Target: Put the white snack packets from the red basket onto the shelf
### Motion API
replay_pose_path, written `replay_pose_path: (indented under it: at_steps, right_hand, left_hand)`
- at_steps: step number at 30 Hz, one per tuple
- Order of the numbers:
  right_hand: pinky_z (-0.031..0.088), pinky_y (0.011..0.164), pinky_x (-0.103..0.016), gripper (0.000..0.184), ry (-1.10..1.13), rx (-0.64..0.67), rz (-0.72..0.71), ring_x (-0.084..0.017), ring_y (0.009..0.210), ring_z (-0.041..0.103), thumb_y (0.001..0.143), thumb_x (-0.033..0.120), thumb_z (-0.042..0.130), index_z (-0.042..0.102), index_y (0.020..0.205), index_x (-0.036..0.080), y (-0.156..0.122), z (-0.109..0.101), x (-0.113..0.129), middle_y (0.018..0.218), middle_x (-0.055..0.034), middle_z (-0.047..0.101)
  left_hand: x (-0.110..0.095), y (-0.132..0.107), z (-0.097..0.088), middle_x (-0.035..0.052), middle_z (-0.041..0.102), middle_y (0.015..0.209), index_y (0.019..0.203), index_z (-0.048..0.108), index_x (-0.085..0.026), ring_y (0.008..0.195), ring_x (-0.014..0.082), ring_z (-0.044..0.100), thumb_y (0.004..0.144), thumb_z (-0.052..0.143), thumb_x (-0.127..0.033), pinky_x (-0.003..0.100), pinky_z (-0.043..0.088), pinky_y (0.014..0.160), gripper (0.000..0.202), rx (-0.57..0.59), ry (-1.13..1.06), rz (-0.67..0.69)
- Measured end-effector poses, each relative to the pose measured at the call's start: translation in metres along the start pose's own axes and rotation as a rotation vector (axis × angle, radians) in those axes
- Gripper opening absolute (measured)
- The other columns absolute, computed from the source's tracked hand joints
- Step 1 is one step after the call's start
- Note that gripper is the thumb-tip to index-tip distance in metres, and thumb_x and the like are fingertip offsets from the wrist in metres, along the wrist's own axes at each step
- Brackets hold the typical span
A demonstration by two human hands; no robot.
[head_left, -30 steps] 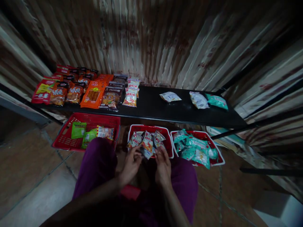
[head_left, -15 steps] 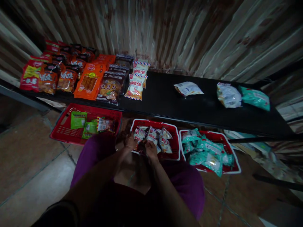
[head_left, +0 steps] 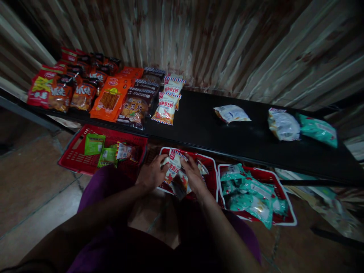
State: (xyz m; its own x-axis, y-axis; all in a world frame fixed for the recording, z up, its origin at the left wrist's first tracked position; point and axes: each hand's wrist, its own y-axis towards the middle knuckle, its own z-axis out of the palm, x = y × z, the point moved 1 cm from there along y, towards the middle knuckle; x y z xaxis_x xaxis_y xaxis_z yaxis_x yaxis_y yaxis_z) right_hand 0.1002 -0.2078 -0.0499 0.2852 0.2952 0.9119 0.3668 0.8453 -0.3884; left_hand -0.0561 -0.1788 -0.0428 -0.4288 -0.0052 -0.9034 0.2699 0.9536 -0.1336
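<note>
Both my hands are over the middle red basket (head_left: 212, 167) on the floor. My left hand (head_left: 152, 173) and my right hand (head_left: 192, 173) are closed round a bunch of white and red snack packets (head_left: 174, 167), gripping it from either side just above the basket. More packets lie under my hands. On the black shelf (head_left: 204, 129) above, a short row of the same white and red packets (head_left: 167, 108) lies beside brown and orange packs.
A red basket (head_left: 76, 155) with green packets stands at left, another red basket (head_left: 284, 216) with teal packets (head_left: 250, 191) at right. On the shelf lie red and orange packs (head_left: 82, 94) at left, and a white bag (head_left: 231, 113), a clear bag (head_left: 283, 125) and a teal bag (head_left: 317, 129) at right. Corrugated metal wall behind.
My hands have gone forward into the middle basket and come up a little, closed round a bunch of packets. The view has shifted slightly down and left.
</note>
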Motion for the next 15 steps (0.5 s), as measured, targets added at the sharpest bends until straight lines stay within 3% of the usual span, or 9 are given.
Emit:
replay_pose_path:
  at_steps: [3,7,11,15]
  right_hand:
    - [0.052,0.074,-0.033,0.039,0.161,0.020,-0.046,-0.017,0.076,0.066,0.071,0.042,0.071,0.061,0.106,0.027,-0.023,0.003,0.042,0.092,0.0007,0.070]
    - [0.052,0.071,-0.032,0.031,0.154,0.042,-0.205,-0.016,0.070,0.065,0.070,0.040,0.073,0.064,0.095,0.024,-0.035,0.004,0.098,0.084,0.0003,0.071]
    - [0.052,0.069,-0.030,0.029,0.037,0.011,-0.374,-0.016,0.071,0.064,0.068,0.039,0.075,0.066,0.090,0.022,-0.030,0.006,0.140,0.083,0.0005,0.071]
    - [0.051,0.066,-0.028,0.029,-0.080,0.024,-0.435,-0.016,0.072,0.063,0.068,0.039,0.075,0.067,0.089,0.021,-0.025,0.009,0.157,0.083,0.0004,0.071]
  left_hand:
    - [-0.038,-0.003,-0.011,0.0094,0.058,0.122,0.122,0.050,-0.020,0.112,0.0217,0.055,0.083,0.055,-0.028,0.035,0.043,0.097,0.040,0.043,-0.245,0.145]
    - [-0.092,0.007,-0.029,0.0102,0.057,0.124,0.124,0.050,-0.020,0.109,0.0236,0.057,0.082,0.058,-0.033,0.035,0.047,0.091,0.044,0.172,-0.438,0.214]
    - [-0.134,0.025,-0.042,0.0075,0.064,0.106,0.116,0.054,-0.019,0.096,0.0211,0.061,0.084,0.056,-0.040,0.030,0.050,0.078,0.038,0.225,-0.560,0.261]
    - [-0.149,0.040,-0.042,-0.0006,0.061,0.075,0.088,0.057,-0.017,0.067,0.0125,0.057,0.083,0.055,-0.045,0.022,0.046,0.059,0.028,0.147,-0.622,0.211]
